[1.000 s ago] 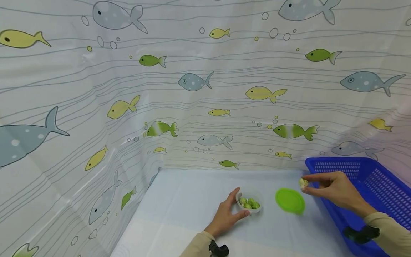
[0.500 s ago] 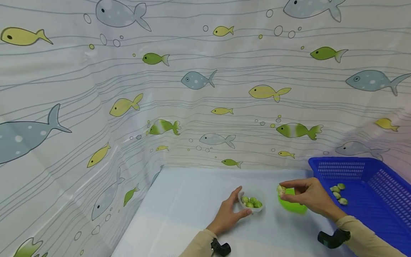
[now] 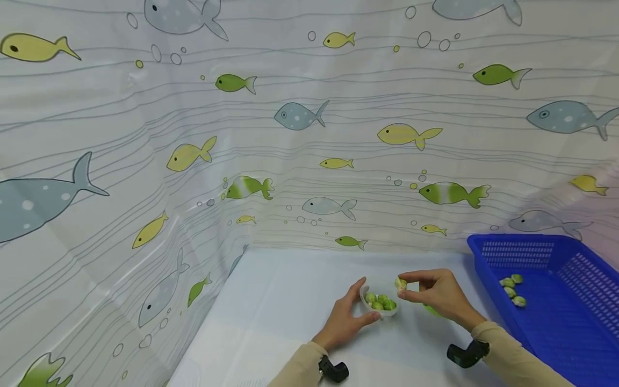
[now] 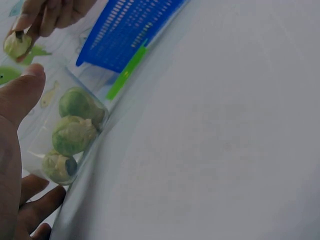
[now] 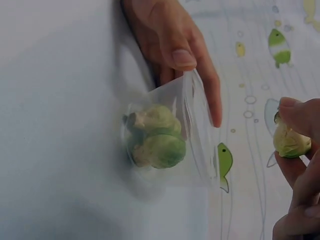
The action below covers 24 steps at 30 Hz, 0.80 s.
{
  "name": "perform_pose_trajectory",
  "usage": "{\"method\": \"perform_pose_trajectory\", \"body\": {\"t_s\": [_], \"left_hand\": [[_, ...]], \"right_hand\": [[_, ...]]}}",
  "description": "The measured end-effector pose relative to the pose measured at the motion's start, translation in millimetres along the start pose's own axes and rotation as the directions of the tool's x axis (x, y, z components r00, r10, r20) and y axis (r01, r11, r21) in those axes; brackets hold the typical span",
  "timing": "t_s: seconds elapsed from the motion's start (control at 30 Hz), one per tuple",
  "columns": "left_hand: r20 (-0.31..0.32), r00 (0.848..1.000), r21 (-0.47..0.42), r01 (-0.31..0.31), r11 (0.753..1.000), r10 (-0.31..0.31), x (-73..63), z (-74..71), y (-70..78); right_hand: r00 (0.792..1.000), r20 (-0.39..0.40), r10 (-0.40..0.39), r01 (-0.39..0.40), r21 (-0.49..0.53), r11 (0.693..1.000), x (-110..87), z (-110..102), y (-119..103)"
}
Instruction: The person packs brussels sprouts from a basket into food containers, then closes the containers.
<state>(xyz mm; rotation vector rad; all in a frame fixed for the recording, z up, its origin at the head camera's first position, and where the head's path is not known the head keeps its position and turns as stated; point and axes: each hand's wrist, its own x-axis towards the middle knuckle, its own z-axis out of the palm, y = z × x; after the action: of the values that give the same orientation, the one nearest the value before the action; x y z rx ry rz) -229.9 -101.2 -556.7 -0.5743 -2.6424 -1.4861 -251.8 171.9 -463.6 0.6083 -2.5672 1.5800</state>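
A small clear plastic container [image 5: 199, 150] stands on the white table with several Brussels sprouts [image 3: 382, 302] inside. My left hand [image 3: 342, 321] holds it from the left, thumb at the near side and fingers at the far side of the rim. Just to the right of the container, above table level, my right hand [image 3: 442, 294] pinches one Brussels sprout [image 3: 400, 284] between thumb and fingers. The right wrist view shows that pale, yellowish-green sprout [image 5: 290, 141] beside the container's mouth. Beneath the right hand lies a bright green lid [image 4: 125, 75], mostly hidden in the head view.
A blue perforated plastic basket [image 3: 566, 322] stands at the right, with several Brussels sprouts [image 3: 512, 290] near its left wall. Behind the white table [image 3: 290, 285], a fish-printed curtain [image 3: 290, 75] hangs at the back and left.
My right hand has moved left from over the basket's edge, across the green lid, to beside the container, carrying the sprout. My left hand has kept its hold on the container.
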Motion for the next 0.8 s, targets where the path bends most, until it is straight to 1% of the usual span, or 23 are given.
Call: {"method": "perform_pose_trajectory", "body": {"t_s": [0.17,0.27,0.47,0.57,0.67,0.8], "left_hand": [[0.009,1.000,0.006,0.007,1.000,-0.008,0.4,-0.7,2.0],[0.006,1.000,0.012,0.000,1.000,0.000,0.1,-1.2,1.9],[-0.001,1.000,0.007,-0.002,1.000,0.002,0.7,-2.7,1.5],[0.005,1.000,-0.006,0.003,1.000,-0.003,0.1,-2.8,1.2],[0.012,1.000,-0.016,0.002,1.000,-0.002,-0.3,-2.5,1.0],[0.006,1.000,-0.014,0.005,1.000,-0.005,-0.8,-1.5,-0.3]], "right_hand": [[0.999,0.016,-0.028,0.028,-0.027,0.999,8.3,9.8,8.3],[0.999,0.029,-0.044,0.045,-0.042,0.998,12.4,15.8,13.0],[0.995,0.046,-0.089,0.093,-0.094,0.991,22.3,28.8,13.8],[0.993,0.052,-0.109,0.115,-0.139,0.984,26.1,35.8,13.3],[0.993,0.045,-0.111,0.118,-0.210,0.970,28.2,42.7,11.7],[0.995,0.037,-0.088,0.095,-0.302,0.949,29.8,50.7,9.2]]}}
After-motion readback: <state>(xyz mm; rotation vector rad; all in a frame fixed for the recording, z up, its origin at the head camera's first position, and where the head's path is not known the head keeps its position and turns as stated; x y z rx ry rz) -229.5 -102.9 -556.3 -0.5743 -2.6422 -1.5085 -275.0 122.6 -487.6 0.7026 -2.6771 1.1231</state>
